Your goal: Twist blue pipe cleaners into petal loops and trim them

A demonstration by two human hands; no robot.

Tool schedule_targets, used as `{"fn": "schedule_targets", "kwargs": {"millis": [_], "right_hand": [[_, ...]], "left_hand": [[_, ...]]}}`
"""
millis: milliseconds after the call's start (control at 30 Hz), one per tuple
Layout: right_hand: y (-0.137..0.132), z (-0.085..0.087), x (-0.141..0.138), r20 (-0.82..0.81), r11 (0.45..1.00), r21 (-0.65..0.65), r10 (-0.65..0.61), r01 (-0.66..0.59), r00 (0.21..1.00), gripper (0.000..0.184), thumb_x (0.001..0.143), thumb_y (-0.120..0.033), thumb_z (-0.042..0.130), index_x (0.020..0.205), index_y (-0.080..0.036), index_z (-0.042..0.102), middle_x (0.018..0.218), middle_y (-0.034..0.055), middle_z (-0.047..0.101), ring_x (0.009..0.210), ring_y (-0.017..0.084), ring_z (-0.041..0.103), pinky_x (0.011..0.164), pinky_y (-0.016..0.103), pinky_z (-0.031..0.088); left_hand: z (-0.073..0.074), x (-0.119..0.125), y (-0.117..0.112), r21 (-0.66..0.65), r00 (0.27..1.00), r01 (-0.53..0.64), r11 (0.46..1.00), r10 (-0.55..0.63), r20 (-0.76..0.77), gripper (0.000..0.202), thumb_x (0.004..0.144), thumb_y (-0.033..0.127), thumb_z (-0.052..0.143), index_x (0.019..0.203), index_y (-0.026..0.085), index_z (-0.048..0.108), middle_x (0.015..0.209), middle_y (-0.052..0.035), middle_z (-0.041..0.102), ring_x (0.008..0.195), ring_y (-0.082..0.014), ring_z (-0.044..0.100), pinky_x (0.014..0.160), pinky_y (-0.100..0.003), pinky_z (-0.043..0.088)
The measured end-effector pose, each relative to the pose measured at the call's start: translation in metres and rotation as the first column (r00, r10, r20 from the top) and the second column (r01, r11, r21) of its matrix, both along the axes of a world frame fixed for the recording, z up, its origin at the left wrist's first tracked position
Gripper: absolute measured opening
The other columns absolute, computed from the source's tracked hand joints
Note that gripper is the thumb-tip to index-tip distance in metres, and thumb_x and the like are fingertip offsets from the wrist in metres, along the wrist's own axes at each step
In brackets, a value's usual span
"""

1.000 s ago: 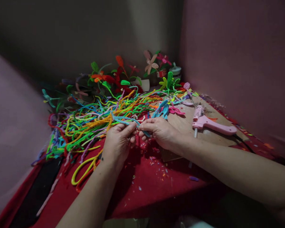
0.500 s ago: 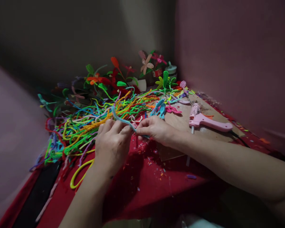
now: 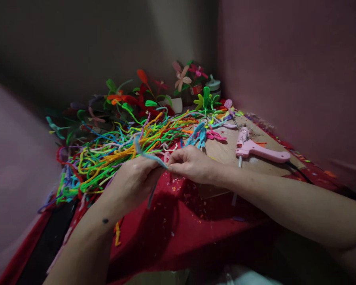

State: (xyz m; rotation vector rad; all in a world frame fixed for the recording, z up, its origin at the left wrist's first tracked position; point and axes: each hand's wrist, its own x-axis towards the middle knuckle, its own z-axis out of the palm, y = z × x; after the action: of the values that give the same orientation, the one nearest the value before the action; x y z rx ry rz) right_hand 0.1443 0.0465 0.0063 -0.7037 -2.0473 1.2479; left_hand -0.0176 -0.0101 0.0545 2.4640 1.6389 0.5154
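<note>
Label: 1 small red label at the back, any print on it too small to read.
Hands: 2; the right hand pinches the blue strip between thumb and forefinger; the left hand is against it, fingers turned away, so I cannot tell its grip.
Blue strip: 1, held above the red cloth, its fuzzy upper end over the strip pile.
Strip pile: many colours, too tangled to count.
Glue gun: 1, pink, lying on the board.
Petal clusters: 1 blue cluster, beside 1 pink cluster.
Jar: 1, pale lid, far corner.
</note>
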Motion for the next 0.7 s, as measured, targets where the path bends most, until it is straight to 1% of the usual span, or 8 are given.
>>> {"fn": "schedule_targets", "kwargs": {"millis": [133, 233, 300, 333, 433, 500, 600, 700], "right_hand": [[-0.008, -0.002, 0.001, -0.009, 0.958, 0.266, -0.108, 0.106, 0.994, 0.015, 0.076, -0.010, 0.052, 0.062, -0.015, 0.056, 0.056, -0.0003, 0.053, 0.055, 0.010, 0.045, 0.056, 0.024, 0.032], [-0.015, -0.006, 0.003, -0.058, 0.785, 0.599, -0.155, 0.159, 0.986, 0.015, 0.079, -0.012, 0.048, 0.068, -0.015, 0.057, 0.066, 0.0059, 0.058, 0.064, 0.015, 0.050, 0.063, 0.029, 0.036], [-0.017, -0.007, 0.004, -0.089, 0.680, 0.715, -0.142, 0.162, 0.986, 0.015, 0.080, -0.013, 0.046, 0.069, -0.015, 0.057, 0.068, 0.0083, 0.059, 0.068, 0.018, 0.051, 0.067, 0.032, 0.037], [-0.017, -0.007, 0.004, -0.116, 0.678, 0.714, -0.133, 0.176, 0.984, 0.016, 0.081, -0.013, 0.046, 0.069, -0.015, 0.057, 0.068, 0.0082, 0.059, 0.068, 0.018, 0.051, 0.067, 0.032, 0.037], [-0.016, -0.002, 0.005, -0.241, 0.864, 0.453, -0.119, 0.220, 0.963, 0.014, 0.083, -0.015, 0.047, 0.072, -0.016, 0.056, 0.069, 0.0043, 0.058, 0.066, 0.014, 0.051, 0.065, 0.028, 0.039], [-0.014, 0.003, 0.005, -0.309, 0.974, 0.164, -0.102, 0.159, 0.946, 0.013, 0.083, -0.018, 0.049, 0.072, -0.016, 0.056, 0.066, 0.0010, 0.057, 0.062, 0.011, 0.050, 0.061, 0.025, 0.040], [-0.012, 0.008, 0.005, -0.371, 0.993, -0.115, -0.037, -0.006, 0.928, 0.013, 0.080, -0.022, 0.053, 0.069, -0.015, 0.056, 0.062, -0.0009, 0.054, 0.058, 0.010, 0.049, 0.058, 0.024, 0.039], [-0.012, 0.009, 0.005, -0.388, 0.981, -0.180, 0.001, -0.077, 0.922, 0.012, 0.078, -0.023, 0.055, 0.069, -0.015, 0.055, 0.062, -0.0007, 0.054, 0.058, 0.010, 0.049, 0.058, 0.025, 0.040]], "left_hand": [[-0.003, 0.006, 0.004, -0.335, 0.881, -0.129, 0.933, 0.263, 0.394, 0.015, 0.068, 0.027, 0.059, 0.056, 0.017, 0.058, 0.052, 0.0014, 0.049, 0.048, -0.0094, 0.041, 0.046, -0.022, 0.030], [-0.012, 0.006, 0.011, -0.660, 0.580, 0.031, 0.750, 0.525, 0.623, 0.020, 0.059, 0.029, 0.059, 0.047, 0.018, 0.047, 0.042, 0.0045, 0.033, 0.039, -0.0071, 0.026, 0.039, -0.022, 0.024], [-0.015, 0.006, 0.012, -0.737, 0.486, 0.168, 0.655, 0.595, 0.640, 0.021, 0.056, 0.031, 0.058, 0.046, 0.019, 0.044, 0.040, 0.0048, 0.030, 0.038, -0.0073, 0.025, 0.038, -0.023, 0.025], [-0.015, 0.005, 0.011, -0.734, 0.482, 0.173, 0.657, 0.593, 0.645, 0.022, 0.057, 0.032, 0.058, 0.046, 0.019, 0.044, 0.040, 0.0044, 0.031, 0.037, -0.0075, 0.026, 0.038, -0.024, 0.026], [-0.006, 0.004, 0.002, -0.512, 0.548, -0.050, 0.858, 0.452, 0.704, 0.018, 0.066, 0.031, 0.063, 0.058, 0.016, 0.057, 0.050, 0.0009, 0.047, 0.045, -0.0092, 0.040, 0.043, -0.023, 0.033], [0.002, 0.004, -0.006, -0.166, 0.708, -0.195, 0.966, 0.256, 0.658, 0.012, 0.070, 0.028, 0.065, 0.077, 0.018, 0.065, 0.072, -0.0021, 0.060, 0.063, -0.0125, 0.053, 0.057, -0.024, 0.042], [0.011, 0.005, -0.012, 0.168, 0.924, -0.095, 0.981, 0.025, 0.381, 0.016, 0.073, 0.024, 0.065, 0.089, 0.023, 0.067, 0.096, -0.0037, 0.063, 0.090, -0.0171, 0.056, 0.080, -0.029, 0.043], [0.013, 0.007, -0.009, 0.160, 0.958, -0.017, 0.987, -0.030, 0.286, 0.006, 0.076, 0.026, 0.062, 0.076, 0.021, 0.066, 0.082, -0.0027, 0.062, 0.082, -0.0165, 0.054, 0.078, -0.029, 0.041]]}}
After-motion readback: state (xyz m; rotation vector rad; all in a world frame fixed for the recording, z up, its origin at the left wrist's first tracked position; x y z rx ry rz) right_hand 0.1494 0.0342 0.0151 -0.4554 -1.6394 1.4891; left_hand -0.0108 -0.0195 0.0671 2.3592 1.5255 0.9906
